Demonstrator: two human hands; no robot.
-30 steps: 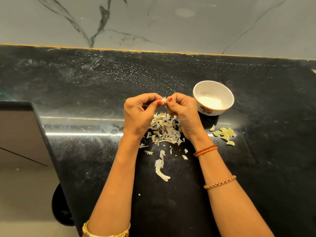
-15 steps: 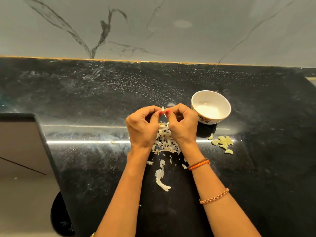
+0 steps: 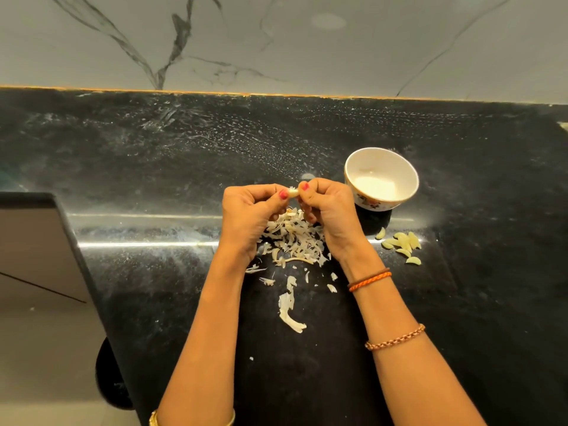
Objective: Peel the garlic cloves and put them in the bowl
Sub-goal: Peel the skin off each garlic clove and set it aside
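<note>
Two hands, the left hand (image 3: 250, 216) and right hand (image 3: 330, 210), pinch one garlic clove (image 3: 293, 192) mid-frame, above peel scraps (image 3: 292, 238) on the worktop (image 3: 184, 167).

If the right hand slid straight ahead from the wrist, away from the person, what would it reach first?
Probably the white bowl, just beyond the right hand, which pinches a garlic clove; depth is unclear, so it might pass beside it.

Warm light from above throws a long bright glare streak across my glossy black bench (image 3: 153, 167), and the bowl (image 3: 381, 182) casts a short dark shadow toward me. The wide lens bows the wall (image 3: 276, 41) edge; focus is fairly sharp, softer at the corners.
</note>
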